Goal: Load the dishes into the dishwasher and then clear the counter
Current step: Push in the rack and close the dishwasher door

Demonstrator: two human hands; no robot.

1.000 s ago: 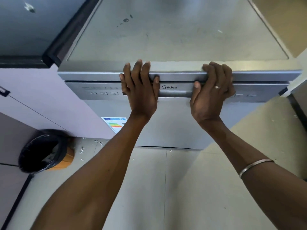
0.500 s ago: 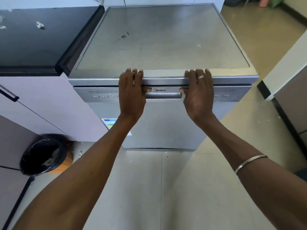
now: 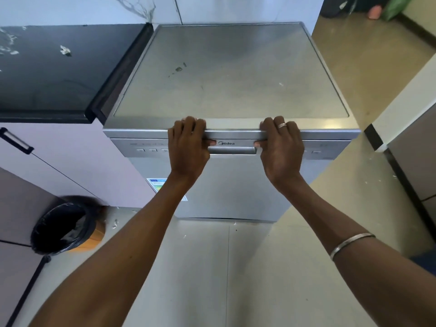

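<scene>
A silver freestanding dishwasher [image 3: 231,76] stands in front of me with its door closed and its flat top bare. Both hands grip the front upper edge of the door above the recessed handle [image 3: 232,151]. My left hand [image 3: 188,147] curls over the edge left of the brand name, fingers on top and thumb below. My right hand [image 3: 282,149], wearing a ring, holds the same edge on the right. No dishes are in view.
A black counter [image 3: 54,74] with small white scraps adjoins the dishwasher on the left, above lilac cabinet doors [image 3: 77,166]. A bin lined with a black bag [image 3: 62,228] sits on the floor at lower left. Another cabinet [image 3: 410,142] stands at right.
The view has pulled back and up, so the whole dishwasher top now shows. Both hands shifted slightly on the door edge, fingers curling tighter over it. The door stays closed.
</scene>
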